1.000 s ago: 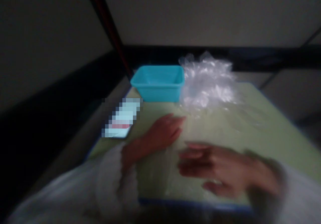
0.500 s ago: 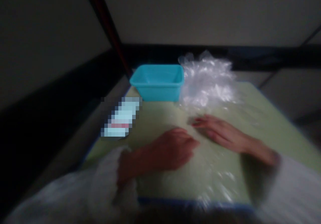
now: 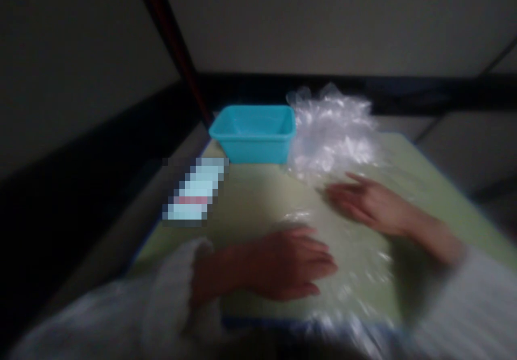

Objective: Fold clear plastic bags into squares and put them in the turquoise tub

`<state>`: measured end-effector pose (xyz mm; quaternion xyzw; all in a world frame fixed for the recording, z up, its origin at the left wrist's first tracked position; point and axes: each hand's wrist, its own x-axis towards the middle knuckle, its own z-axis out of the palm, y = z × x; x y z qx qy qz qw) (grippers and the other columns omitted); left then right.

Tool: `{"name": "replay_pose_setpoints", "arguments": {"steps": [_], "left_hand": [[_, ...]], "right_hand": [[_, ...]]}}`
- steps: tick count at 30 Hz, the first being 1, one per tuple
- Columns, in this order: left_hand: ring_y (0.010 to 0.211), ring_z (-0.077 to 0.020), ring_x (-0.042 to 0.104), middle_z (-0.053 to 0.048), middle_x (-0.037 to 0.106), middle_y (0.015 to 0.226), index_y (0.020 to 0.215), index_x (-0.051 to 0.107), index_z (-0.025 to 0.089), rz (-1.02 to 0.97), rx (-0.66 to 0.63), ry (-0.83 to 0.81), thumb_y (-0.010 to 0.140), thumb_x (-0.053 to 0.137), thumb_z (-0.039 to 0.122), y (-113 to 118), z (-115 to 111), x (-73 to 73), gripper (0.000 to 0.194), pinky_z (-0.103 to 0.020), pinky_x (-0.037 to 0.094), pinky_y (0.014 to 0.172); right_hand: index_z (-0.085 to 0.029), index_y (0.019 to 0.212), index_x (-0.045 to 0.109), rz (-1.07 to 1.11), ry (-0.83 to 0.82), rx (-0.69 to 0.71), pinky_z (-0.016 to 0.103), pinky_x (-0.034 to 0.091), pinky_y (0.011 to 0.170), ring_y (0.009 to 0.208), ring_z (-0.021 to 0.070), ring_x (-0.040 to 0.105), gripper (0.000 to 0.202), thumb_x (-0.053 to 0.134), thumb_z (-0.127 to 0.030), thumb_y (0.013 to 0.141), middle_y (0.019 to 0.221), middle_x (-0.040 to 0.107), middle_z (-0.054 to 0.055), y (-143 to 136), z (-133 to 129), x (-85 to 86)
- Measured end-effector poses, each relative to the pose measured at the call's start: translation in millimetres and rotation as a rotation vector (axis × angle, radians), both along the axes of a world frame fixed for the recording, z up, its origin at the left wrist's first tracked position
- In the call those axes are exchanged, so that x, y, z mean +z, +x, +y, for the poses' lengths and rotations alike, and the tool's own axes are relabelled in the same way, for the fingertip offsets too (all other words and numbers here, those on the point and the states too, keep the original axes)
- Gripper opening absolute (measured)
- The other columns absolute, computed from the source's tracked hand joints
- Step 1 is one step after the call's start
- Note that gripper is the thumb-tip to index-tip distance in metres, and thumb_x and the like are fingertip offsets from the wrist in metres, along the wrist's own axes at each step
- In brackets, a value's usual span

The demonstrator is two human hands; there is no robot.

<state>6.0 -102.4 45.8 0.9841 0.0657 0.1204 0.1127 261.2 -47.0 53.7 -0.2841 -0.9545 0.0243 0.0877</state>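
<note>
A thin clear plastic sheet [image 3: 343, 258] lies on the pale green tabletop and reaches over its near edge. My left hand [image 3: 286, 263] rests palm down on the sheet's left part, fingers spread and pointing right. Further back and to the right, my right hand [image 3: 371, 206] is palm down over the plastic, its fingers stretched out to the left and the index or thumb side slightly raised. Neither hand shows anything held. Behind my right hand sits a crumpled heap of clear plastic [image 3: 335, 131].
A turquoise rectangular basin [image 3: 258, 150] stands at the back, touching or close to the plastic heap. A blurred-out flat, light rectangular object [image 3: 196, 190] lies at the left edge of the green table [image 3: 250, 198]. Walls rise behind.
My left hand has moved nearer and a little right, its fingers now spread. My right hand has shifted right and slightly back. More glints of plastic show between the hands.
</note>
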Motion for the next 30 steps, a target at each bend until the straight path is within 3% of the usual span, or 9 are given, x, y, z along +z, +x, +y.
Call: {"name": "replay_pose_setpoints", "arguments": {"steps": [4,10,19,22,27,30], "left_hand": [[0.104,-0.0193,0.06,-0.01,0.066,0.111,0.109,0.057,0.016,-0.016,0.054,0.038,0.09,0.048,0.026,1,4,-2.5,0.023,-0.037,0.037,0.102],[0.122,-0.0226,0.049,-0.011,0.058,0.125,0.116,0.053,0.013,0.026,0.194,0.106,0.089,0.05,0.025,-1,8,-12.6,0.03,-0.037,0.032,0.106],[0.116,-0.0213,0.053,-0.009,0.061,0.122,0.116,0.054,0.014,0.015,0.25,0.11,0.092,0.044,0.023,-2,12,-14.2,0.028,-0.038,0.035,0.104],[0.124,-0.0232,0.047,-0.011,0.055,0.13,0.119,0.053,0.014,0.011,0.289,0.13,0.092,0.045,0.025,-2,12,-14.5,0.031,-0.039,0.032,0.106],[0.129,-0.0243,0.041,-0.011,0.051,0.134,0.126,0.048,0.014,0.037,0.251,0.11,0.089,0.052,0.032,-4,13,-17.2,0.041,-0.04,0.027,0.109],[0.127,-0.0237,0.043,-0.009,0.055,0.131,0.127,0.047,0.015,0.035,0.229,0.085,0.09,0.052,0.032,-4,13,-18.6,0.041,-0.04,0.027,0.109]], "right_hand": [[-0.015,0.124,0.054,0.044,0.093,-0.051,0.051,0.035,0.105,0.112,0.0249,0.059,0.039,0.033,-0.024,0.093,0.119,0.064,0.013,1,0,-0.8],[-0.018,0.13,0.049,0.068,0.062,-0.018,0.053,0.035,0.103,0.122,0.0246,0.05,0.039,0.037,-0.025,0.094,0.128,0.059,0.01,-5,6,-15.0],[-0.012,0.109,0.06,0.015,0.169,-0.263,0.054,0.032,0.103,0.104,0.0264,0.062,0.034,0.033,-0.024,0.093,0.108,0.068,0.014,3,17,-18.2],[-0.014,0.106,0.059,0.051,0.138,-0.336,0.054,0.032,0.101,0.101,0.0267,0.062,0.03,0.036,-0.022,0.091,0.108,0.067,0.012,8,24,-25.3],[-0.015,0.113,0.054,0.125,0.127,-0.452,0.059,0.033,0.096,0.107,0.032,0.057,0.031,0.038,-0.025,0.089,0.11,0.065,0.016,14,33,-40.8],[-0.017,0.11,0.055,0.166,0.128,-0.441,0.059,0.034,0.094,0.111,0.0322,0.055,0.028,0.039,-0.028,0.09,0.114,0.062,0.016,14,36,-45.5]]}}
